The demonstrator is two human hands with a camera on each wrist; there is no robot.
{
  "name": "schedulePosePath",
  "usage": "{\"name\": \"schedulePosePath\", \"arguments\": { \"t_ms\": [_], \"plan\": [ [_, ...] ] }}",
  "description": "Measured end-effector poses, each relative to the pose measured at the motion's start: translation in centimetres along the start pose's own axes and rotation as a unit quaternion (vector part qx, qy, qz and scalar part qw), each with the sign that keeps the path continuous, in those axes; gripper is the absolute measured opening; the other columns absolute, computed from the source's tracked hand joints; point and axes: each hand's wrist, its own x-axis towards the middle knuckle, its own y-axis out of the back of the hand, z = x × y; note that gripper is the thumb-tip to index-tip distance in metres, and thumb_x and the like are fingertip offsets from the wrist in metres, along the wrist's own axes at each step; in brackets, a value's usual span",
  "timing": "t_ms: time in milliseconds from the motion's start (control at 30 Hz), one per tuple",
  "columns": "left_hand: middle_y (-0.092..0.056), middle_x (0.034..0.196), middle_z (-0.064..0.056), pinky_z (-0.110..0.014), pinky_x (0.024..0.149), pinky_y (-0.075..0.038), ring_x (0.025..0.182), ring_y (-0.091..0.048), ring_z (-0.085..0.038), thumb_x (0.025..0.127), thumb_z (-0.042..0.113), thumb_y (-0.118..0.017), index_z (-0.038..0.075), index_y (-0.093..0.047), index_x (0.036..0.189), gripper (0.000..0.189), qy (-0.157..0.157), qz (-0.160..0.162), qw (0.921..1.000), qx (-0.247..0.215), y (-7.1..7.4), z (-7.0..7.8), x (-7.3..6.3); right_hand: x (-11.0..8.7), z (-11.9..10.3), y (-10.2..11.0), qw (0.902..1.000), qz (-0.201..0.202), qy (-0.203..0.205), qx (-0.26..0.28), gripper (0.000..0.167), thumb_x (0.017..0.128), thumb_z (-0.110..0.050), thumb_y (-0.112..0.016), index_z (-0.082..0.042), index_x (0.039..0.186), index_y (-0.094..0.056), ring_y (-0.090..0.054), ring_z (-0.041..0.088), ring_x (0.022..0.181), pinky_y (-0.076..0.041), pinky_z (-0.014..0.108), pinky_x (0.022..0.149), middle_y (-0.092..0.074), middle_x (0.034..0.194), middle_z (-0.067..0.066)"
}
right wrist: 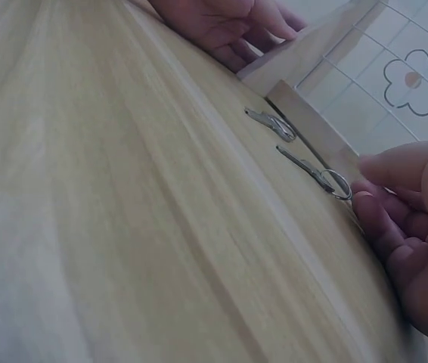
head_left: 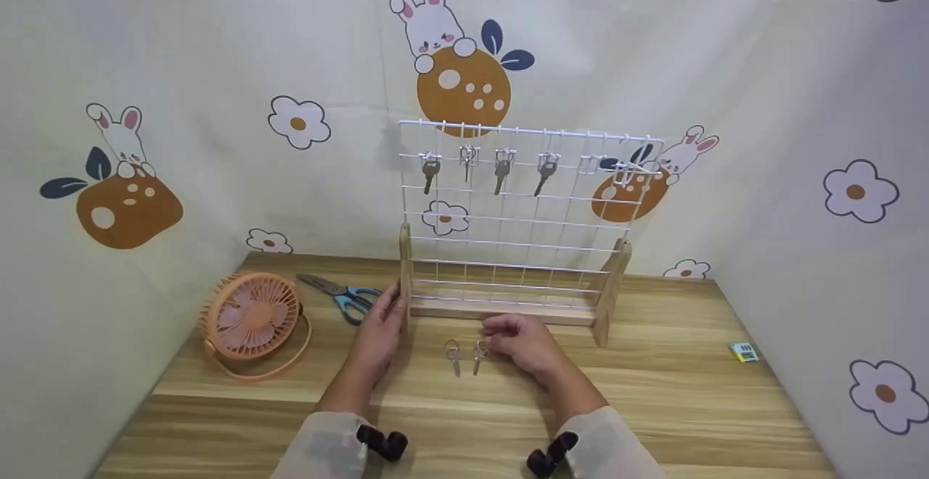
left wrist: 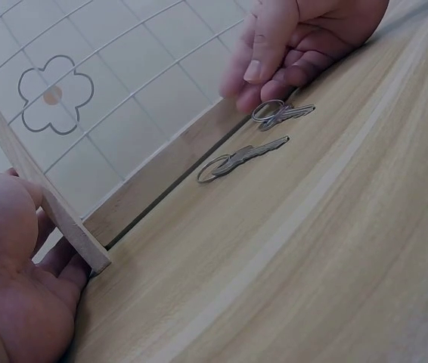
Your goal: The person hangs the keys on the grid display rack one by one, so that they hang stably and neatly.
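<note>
A white wire grid rack (head_left: 508, 250) stands in wooden supports on the table. My left hand (head_left: 381, 330) touches the outer side of its left wooden post (left wrist: 63, 219), fingers alongside the wood. Two keys lie on the table in front of the rack, each on a metal ring. My right hand (head_left: 526, 345) is at the nearer-right key (right wrist: 305, 168), its fingertips right at the ring and the thumb apart from it. The other key (head_left: 454, 359) lies just left of it. Several keys hang from hooks on the rack's upper part, one of them a key (head_left: 430, 173) at the left.
An orange desk fan (head_left: 254, 323) stands at the left. Scissors (head_left: 345, 295) with blue handles lie between fan and rack, partly behind my left hand. A small blue-and-white object (head_left: 744, 352) lies far right. A printed curtain (head_left: 348, 51) surrounds the table.
</note>
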Motion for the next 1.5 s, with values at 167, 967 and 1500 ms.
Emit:
{"name": "schedulePosePath", "arguments": {
  "t_ms": [167,967,1500],
  "plan": [
    [-0.033,0.176,-0.008,-0.054,0.134,-0.029,0.164,-0.029,-0.036,0.116,0.036,-0.047,0.028,-0.034,0.169,0.055,0.004,0.006,1.0,0.001,-0.1,-0.1,0.0,-0.1,-0.1,0.0,0.9987,-0.015,0.013,-0.047,0.032,0.09,-0.003,-0.08,0.001,0.121,-0.078,-0.072,0.013,0.098,-0.058,0.018,0.081,-0.08,0.118,0.016],
    [-0.031,0.178,-0.003,-0.055,0.132,-0.034,0.164,-0.029,-0.035,0.115,0.039,-0.048,0.032,-0.034,0.168,0.055,0.006,0.002,1.0,0.0,0.0,0.0,-0.1,-0.1,-0.3,0.3,0.9996,0.0,0.019,-0.021,0.022,0.098,-0.009,-0.077,0.001,0.117,-0.08,-0.073,0.01,0.089,-0.062,0.025,0.081,-0.082,0.11,0.014],
    [-0.032,0.177,-0.001,-0.053,0.134,-0.029,0.166,-0.025,-0.032,0.116,0.039,-0.047,0.035,-0.036,0.167,0.053,0.011,0.013,0.9997,0.016,0.0,-0.2,0.2,-1.1,-5.4,1.9,0.9867,0.055,0.032,0.149,0.03,0.099,-0.003,-0.074,0.01,0.126,-0.072,-0.077,0.012,0.095,-0.067,0.029,0.09,-0.081,0.108,0.006]
  ]
}}
